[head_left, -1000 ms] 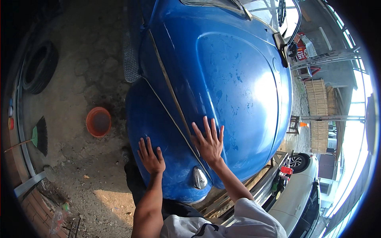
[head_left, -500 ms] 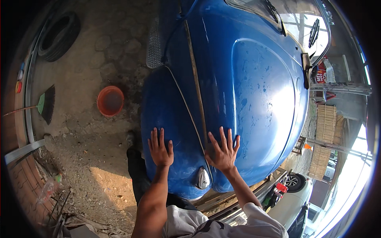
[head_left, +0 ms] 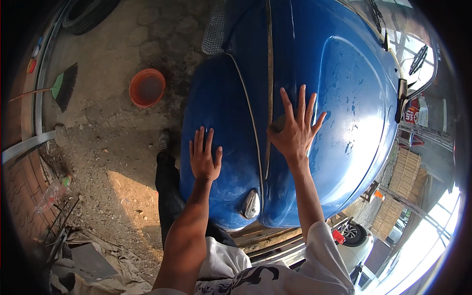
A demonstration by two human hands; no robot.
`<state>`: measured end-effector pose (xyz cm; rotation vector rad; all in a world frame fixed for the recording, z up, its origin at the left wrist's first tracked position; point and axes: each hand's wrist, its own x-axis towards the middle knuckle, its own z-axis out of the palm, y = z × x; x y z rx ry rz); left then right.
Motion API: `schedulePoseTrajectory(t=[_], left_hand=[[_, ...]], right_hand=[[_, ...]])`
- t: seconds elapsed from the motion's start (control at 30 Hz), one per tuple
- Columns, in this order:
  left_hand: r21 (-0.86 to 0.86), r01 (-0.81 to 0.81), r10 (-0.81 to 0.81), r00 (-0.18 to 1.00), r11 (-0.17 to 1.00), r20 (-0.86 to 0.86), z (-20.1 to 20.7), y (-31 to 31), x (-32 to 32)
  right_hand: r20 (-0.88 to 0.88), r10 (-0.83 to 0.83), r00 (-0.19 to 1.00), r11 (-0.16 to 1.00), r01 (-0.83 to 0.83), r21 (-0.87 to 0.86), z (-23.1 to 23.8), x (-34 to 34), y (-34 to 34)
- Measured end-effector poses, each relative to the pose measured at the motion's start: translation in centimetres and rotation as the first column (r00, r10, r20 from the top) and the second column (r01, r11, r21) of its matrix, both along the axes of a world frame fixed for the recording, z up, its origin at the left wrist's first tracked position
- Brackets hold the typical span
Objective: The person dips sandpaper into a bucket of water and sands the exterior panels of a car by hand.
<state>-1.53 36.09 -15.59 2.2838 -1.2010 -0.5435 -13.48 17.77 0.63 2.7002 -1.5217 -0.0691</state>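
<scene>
A rounded blue car (head_left: pixel 314 64) stands in front of me, its paint wet or marked with dark streaks in places. My left hand (head_left: pixel 205 157) lies flat on the blue fender (head_left: pixel 216 98), fingers stretched forward, with no object visible in it. On the hood, close to the bare strip (head_left: pixel 270 73) along its edge, my right hand (head_left: pixel 295 132) rests with its fingers spread wide. A small dark greenish-grey patch shows between its thumb and index finger; whether that is a thin pad or shadow I cannot tell. A chrome lamp (head_left: pixel 251 204) sits on the fender below my hands.
On the ground at left stands an orange bucket (head_left: pixel 147 88) of murky water. Beyond it are a green broom (head_left: pixel 58 87) and a tyre (head_left: pixel 88 17). Rumpled cloth (head_left: pixel 108 250) lies lower left. Wooden planks (head_left: pixel 263 241) run under the car; a white car (head_left: pixel 356 253) is parked lower right.
Both hands have slid forward along the bodywork, the right one farther and somewhat to the right. The whole view has shifted, too.
</scene>
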Motion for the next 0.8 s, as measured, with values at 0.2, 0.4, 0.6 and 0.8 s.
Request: schedulePoseTrajectory(t=[0.2, 0.4, 0.6, 0.8], left_hand=[[0.039, -0.004, 0.005, 1.0, 0.999, -0.011, 0.0, 0.8, -0.6], [-0.037, 0.003, -0.005, 0.999, 0.999, -0.038, -0.1, 0.5, -0.4], [-0.004, -0.004, 0.004, 0.999, 1.0, -0.034, 0.2, 0.6, -0.5], [-0.019, 0.012, -0.013, 0.999, 1.0, -0.038, 0.0, 0.5, -0.3]], right_hand=[[-0.017, -0.126, 0.992, 0.992, 0.126, -0.032, -2.4, -4.8, 7.1], [0.038, -0.1, 0.994, 0.99, 0.103, -0.097, -0.5, 0.5, -0.6], [-0.033, -0.119, 0.992, 0.988, 0.115, -0.101, -2.5, -4.1, 5.3], [0.117, -0.075, 0.99, 0.983, 0.093, -0.157, -0.5, 2.3, -3.0]])
